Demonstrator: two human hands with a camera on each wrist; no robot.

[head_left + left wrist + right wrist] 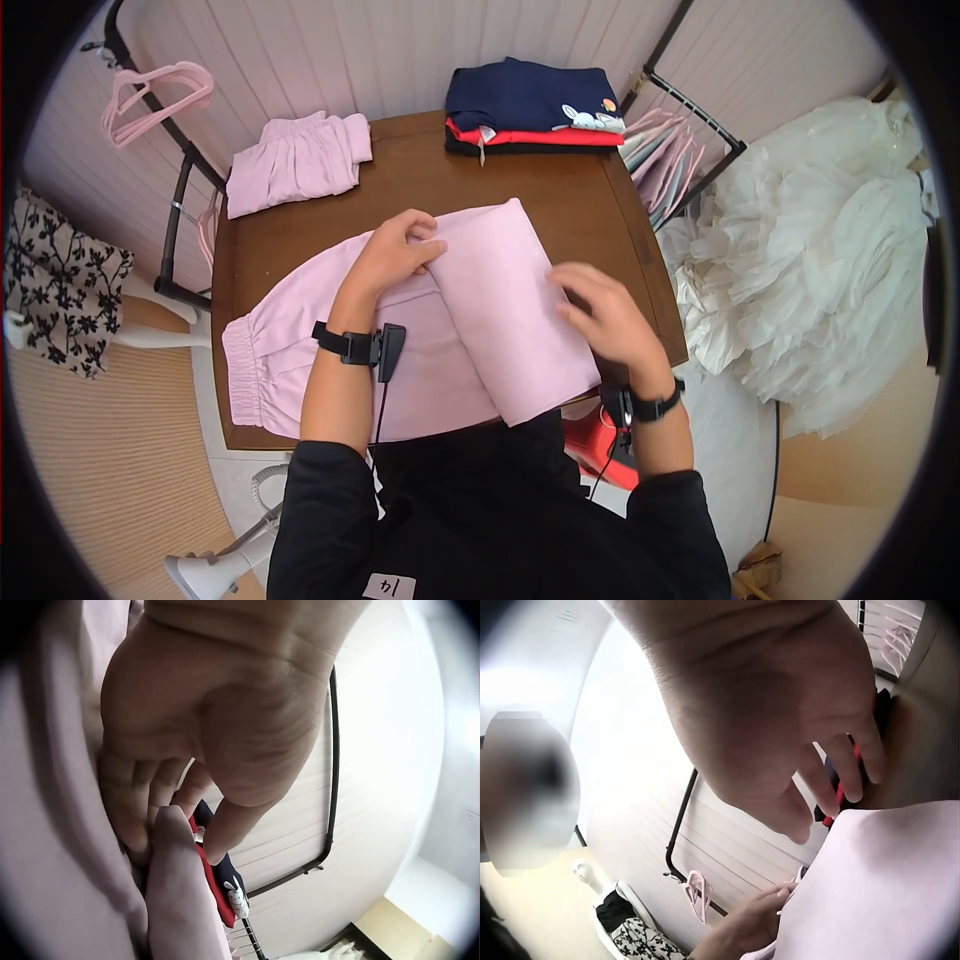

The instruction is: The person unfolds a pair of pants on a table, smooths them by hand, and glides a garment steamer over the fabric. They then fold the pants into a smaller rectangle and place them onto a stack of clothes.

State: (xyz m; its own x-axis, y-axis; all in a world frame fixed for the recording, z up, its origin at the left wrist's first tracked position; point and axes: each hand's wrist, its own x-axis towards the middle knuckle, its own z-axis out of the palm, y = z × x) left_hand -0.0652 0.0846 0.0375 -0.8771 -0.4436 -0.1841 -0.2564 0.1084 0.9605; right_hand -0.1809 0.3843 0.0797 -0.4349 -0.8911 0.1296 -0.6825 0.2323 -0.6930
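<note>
A pink garment point(345, 280) with a gathered elastic waistband point(242, 370) lies across the front of the table, its right part turned over into a wide flap point(515, 320). At the flap's upper left edge, my left hand point(395, 250) holds the cloth. The left wrist view shows its fingers and thumb point(225, 832) on either side of the folded edge point(176, 877). Beside the flap's right fold, my right hand point(605, 315) has relaxed, spread fingers with no cloth between them. The right wrist view shows those fingers point(847, 772) above the pink cloth point(877, 877).
A folded pink garment point(300, 165) lies at the table's back left. Navy, red and black clothes point(535, 100) are stacked at the back right. Racks with hangers point(155, 100) flank the brown table point(420, 165). White tulle point(810, 270) spreads at the right.
</note>
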